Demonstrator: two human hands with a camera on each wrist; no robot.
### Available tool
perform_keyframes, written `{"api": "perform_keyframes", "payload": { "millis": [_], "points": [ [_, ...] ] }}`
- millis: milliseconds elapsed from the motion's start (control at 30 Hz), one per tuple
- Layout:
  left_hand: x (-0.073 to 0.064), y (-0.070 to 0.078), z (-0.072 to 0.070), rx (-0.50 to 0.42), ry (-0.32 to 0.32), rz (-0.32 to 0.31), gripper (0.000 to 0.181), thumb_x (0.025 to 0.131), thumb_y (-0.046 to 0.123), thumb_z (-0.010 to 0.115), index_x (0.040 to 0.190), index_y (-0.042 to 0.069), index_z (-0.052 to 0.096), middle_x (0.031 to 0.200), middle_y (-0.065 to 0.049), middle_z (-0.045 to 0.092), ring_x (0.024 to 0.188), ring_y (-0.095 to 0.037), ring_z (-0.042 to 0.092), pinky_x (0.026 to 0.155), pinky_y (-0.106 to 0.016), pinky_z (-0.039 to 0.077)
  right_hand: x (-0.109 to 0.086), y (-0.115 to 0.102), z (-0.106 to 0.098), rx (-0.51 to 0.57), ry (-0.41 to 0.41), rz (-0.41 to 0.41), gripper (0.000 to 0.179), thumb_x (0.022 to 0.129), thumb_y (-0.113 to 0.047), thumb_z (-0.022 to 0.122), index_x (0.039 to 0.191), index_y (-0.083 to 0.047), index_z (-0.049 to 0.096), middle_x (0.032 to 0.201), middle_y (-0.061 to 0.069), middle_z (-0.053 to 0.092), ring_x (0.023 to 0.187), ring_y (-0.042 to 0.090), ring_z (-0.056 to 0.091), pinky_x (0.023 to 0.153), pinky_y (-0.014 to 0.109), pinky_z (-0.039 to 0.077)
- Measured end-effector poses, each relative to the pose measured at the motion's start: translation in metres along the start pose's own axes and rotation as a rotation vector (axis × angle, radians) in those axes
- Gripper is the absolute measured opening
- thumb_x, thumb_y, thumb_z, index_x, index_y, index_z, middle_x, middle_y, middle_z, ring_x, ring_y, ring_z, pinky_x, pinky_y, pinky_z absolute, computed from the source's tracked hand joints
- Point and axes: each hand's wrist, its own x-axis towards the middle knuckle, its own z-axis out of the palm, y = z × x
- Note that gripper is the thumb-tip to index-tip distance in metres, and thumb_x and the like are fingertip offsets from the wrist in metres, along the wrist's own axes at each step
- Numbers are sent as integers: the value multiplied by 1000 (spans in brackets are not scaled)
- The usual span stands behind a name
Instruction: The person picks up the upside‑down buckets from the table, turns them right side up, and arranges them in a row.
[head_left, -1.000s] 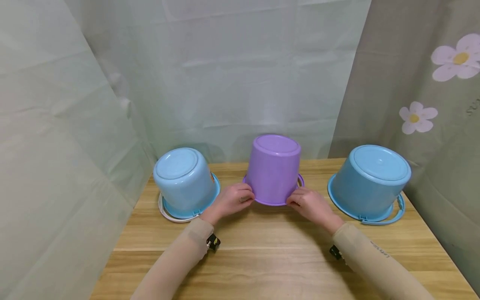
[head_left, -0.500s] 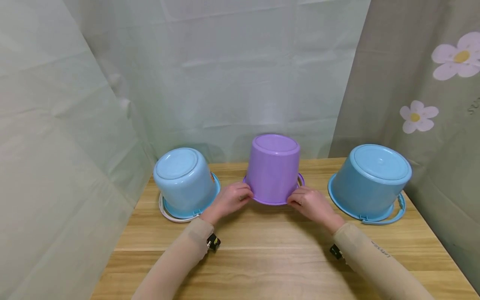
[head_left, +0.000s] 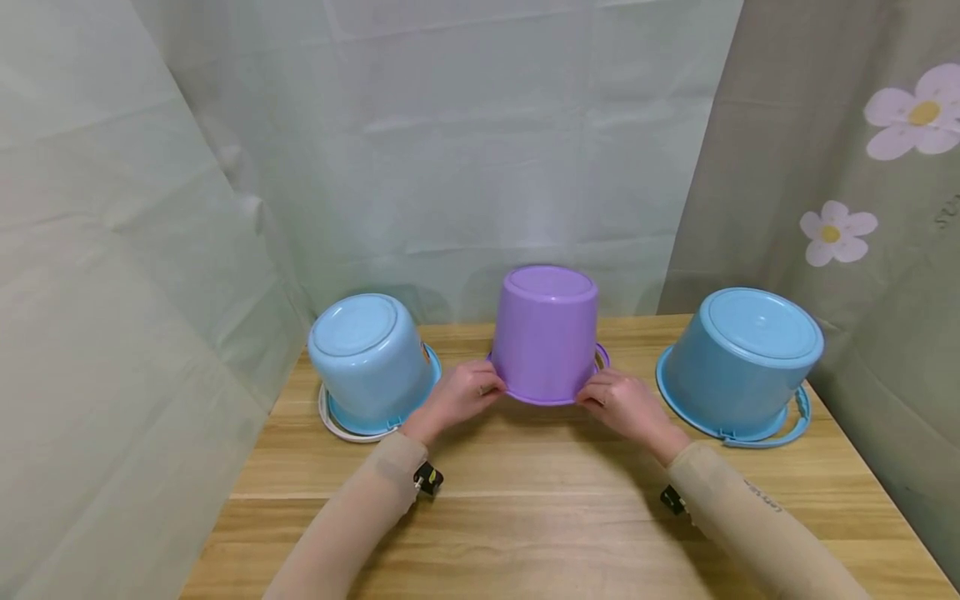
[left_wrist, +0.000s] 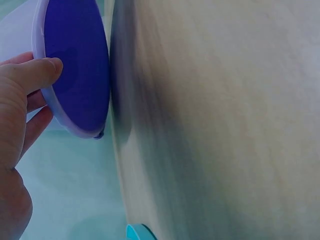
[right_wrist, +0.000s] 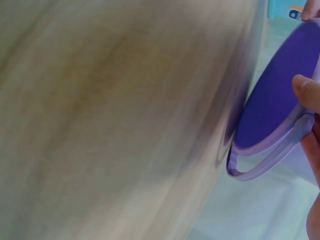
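Observation:
A purple bucket (head_left: 546, 333) stands upside down at the middle back of the wooden table (head_left: 525, 500). My left hand (head_left: 461, 398) grips its rim on the left and my right hand (head_left: 618, 402) grips the rim on the right. The near rim is tilted up off the table. In the left wrist view my thumb hooks over the edge of the purple bucket (left_wrist: 75, 75), whose dark inside shows. The right wrist view shows the purple bucket (right_wrist: 275, 110) with its handle (right_wrist: 265, 160) hanging, my thumb on the rim.
A light blue bucket (head_left: 371, 360) lies upside down at the left on a white ring. A darker blue bucket (head_left: 738, 360) sits upside down at the right, its handle on the table. Pale curtains close in the back and sides.
The purple bucket has risen slightly and its near rim has lifted off the table. Both hands have moved up with it.

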Motion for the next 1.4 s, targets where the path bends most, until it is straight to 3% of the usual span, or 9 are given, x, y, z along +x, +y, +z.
{"api": "perform_keyframes", "payload": {
  "millis": [333,600,833,1133,1400],
  "points": [
    [7,1,-10,7,32,-2,16,81,1,92,91,10,82,92,0,75,86,-16,71,78,-27,60,6,2,-5,29,80,-53,29,69,3,98,86,-10,79,88,1,76,81,20,72,68,35,62],
    [11,4,-19,16,72,24,17,80,-2,90,88,10,81,91,0,75,84,-16,71,77,-28,61,10,1,-11,35,92,-60,26,71,2,96,87,-9,78,89,3,76,85,23,74,72,38,63],
    [15,5,-26,25,109,45,19,78,-3,91,89,9,81,94,-2,76,88,-18,73,80,-28,61,15,-3,-22,37,103,-62,29,69,4,96,89,-8,79,91,3,77,88,26,75,79,43,64],
    [26,10,-40,-2,182,68,18,78,-4,91,90,7,81,93,-3,77,87,-20,74,79,-29,62,25,-4,-41,16,149,-76,32,67,4,97,91,-8,80,91,2,78,85,26,75,72,41,64],
    [37,15,-54,14,198,68,18,79,-4,90,91,7,82,94,-4,78,86,-20,76,78,-29,63,34,-4,-56,8,180,-67,28,70,2,97,90,-9,81,90,3,78,88,27,75,74,41,64]
  ]
}}
